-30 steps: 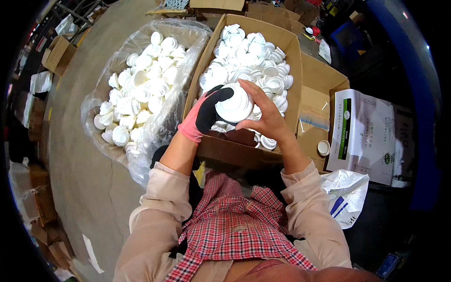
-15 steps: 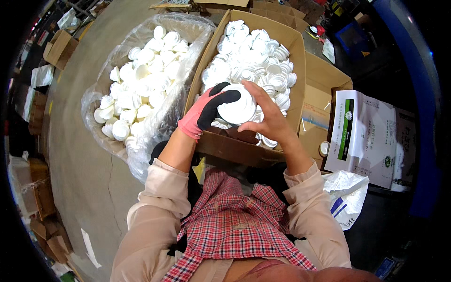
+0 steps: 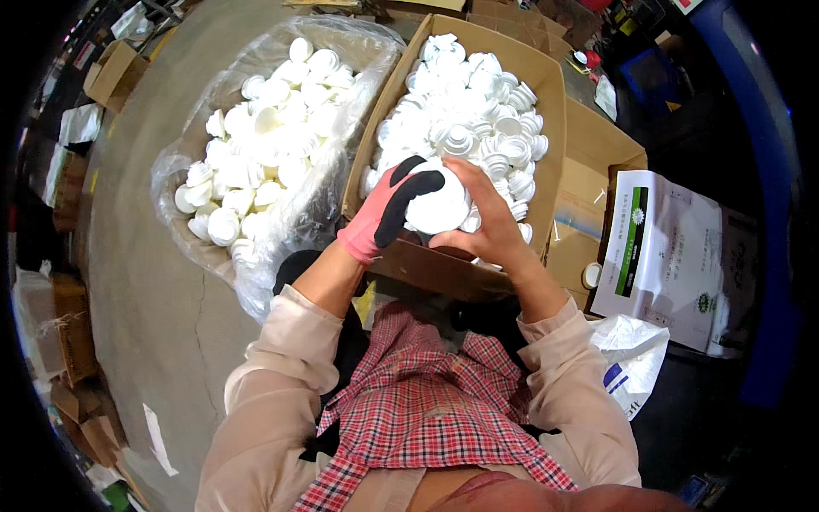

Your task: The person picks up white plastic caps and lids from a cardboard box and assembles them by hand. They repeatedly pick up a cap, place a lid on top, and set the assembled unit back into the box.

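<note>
A round white plastic part [image 3: 438, 207] is held between my two hands, above the near end of the cardboard box [image 3: 401, 266]. My left hand [image 3: 386, 210], in a pink and black glove, grips its left side. Bare fingers of my right hand [image 3: 488, 212] close round its right side. The face turned up to me looks smooth and bright; its underside is hidden. Beneath and beyond my hands, the box holds a heap of similar ringed white parts [image 3: 461, 111].
Left of the box stands a container lined with clear plastic [image 3: 183, 162], full of white round parts [image 3: 273, 128]. To the right lie an open carton [image 3: 589, 145] with a small round piece [image 3: 591, 274], a printed white carton [image 3: 674, 247] and a white plastic bag [image 3: 631, 350].
The part's upper face showed rings before and now looks smooth, so it has been tilted or turned. Both hands still hold it, slightly lower in the view, which has shifted a little.
</note>
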Action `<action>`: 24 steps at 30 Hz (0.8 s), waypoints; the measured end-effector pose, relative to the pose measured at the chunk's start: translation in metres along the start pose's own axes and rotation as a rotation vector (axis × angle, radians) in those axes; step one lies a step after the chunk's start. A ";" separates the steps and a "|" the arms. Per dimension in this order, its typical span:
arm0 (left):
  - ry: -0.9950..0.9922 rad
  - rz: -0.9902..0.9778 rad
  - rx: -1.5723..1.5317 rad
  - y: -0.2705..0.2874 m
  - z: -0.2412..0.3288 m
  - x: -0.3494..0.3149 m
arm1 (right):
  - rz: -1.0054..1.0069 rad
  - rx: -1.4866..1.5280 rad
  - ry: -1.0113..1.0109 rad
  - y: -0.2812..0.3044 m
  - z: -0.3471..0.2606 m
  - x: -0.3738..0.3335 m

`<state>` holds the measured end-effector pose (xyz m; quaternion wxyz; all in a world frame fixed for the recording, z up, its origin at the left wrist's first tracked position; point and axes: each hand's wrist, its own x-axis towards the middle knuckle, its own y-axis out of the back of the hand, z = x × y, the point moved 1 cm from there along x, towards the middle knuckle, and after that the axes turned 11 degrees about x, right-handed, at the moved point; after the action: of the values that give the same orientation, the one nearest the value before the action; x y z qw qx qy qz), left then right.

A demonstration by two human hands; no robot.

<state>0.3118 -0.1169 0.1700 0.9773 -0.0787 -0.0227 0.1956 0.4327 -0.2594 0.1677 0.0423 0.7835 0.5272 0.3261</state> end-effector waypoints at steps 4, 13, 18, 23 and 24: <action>0.032 -0.036 -0.057 0.013 -0.014 0.009 | -0.037 0.017 -0.016 -0.001 0.000 0.007; -0.114 0.058 0.217 0.025 -0.022 0.006 | 0.053 0.019 -0.004 -0.006 0.014 0.015; -0.092 -0.079 0.306 0.025 -0.005 0.002 | -0.027 -0.014 0.013 0.001 0.012 0.010; -0.005 -0.010 0.065 0.024 -0.007 0.001 | -0.038 -0.028 -0.036 0.000 0.006 0.012; 0.034 -0.016 0.051 0.024 -0.006 0.002 | -0.041 -0.024 -0.030 -0.003 0.007 0.011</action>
<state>0.3053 -0.0949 0.1598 0.9807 -0.0568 -0.0015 0.1870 0.4370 -0.2469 0.1661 0.0664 0.7768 0.5384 0.3199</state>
